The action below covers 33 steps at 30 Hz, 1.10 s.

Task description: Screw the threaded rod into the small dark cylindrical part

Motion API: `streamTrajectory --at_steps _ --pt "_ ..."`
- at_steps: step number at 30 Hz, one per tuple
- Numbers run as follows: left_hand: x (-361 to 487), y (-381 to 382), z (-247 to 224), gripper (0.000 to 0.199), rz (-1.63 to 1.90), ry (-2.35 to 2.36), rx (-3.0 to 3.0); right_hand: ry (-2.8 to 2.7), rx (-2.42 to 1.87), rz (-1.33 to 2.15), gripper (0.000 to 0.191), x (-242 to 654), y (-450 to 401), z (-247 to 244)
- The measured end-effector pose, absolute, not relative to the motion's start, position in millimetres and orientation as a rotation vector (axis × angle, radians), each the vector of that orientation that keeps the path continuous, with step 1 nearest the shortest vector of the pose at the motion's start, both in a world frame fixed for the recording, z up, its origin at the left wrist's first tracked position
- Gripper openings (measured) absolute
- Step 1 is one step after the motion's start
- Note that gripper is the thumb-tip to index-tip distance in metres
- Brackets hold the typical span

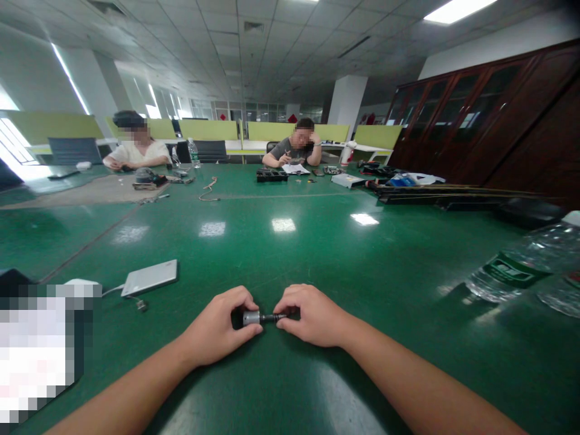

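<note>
A small metal part (pixel 252 318), a silver cylinder with a thin dark shaft pointing right, lies level just above or on the green table (pixel 290 254). My left hand (pixel 222 326) curls round the silver cylinder, with the thumb below and the fingers above it. At the other end, my right hand (pixel 312 315) pinches the shaft tip between thumb and fingers. The two hands are a short gap apart, and the shaft shows between them.
Left of my hands lies a silver box (pixel 150 278) with a white cable. Clear water bottles (pixel 512 272) are at the right. Dark long parts (pixel 453 194) lie at the back right. Two people (pixel 138 145) sit across the table, one beside a black tray (pixel 272 175).
</note>
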<state>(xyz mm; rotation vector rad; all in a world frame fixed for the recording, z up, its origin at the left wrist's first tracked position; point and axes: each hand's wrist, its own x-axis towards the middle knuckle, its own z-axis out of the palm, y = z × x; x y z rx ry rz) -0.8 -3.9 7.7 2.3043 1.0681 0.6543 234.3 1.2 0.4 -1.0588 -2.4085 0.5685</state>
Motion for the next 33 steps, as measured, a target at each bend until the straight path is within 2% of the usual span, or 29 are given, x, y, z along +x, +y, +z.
streamTrajectory --at_steps 11,23,29,33 --pt "0.9 -3.5 7.8 0.013 0.657 1.068 2.296 -2.396 -1.233 0.636 0.015 260.8 12.1 7.4" --pt "0.5 -2.4 7.2 0.014 0.68 1.062 2.303 -2.351 -1.093 0.653 0.018 237.3 6.2 0.7" --pt "0.6 -3.3 6.7 0.017 0.655 1.049 2.299 -2.346 -1.048 0.549 0.015 214.4 1.7 -8.1" --pt "0.9 -4.4 10.1 0.01 0.644 1.019 2.312 -2.341 -1.015 0.536 0.015 215.4 2.6 -11.2"
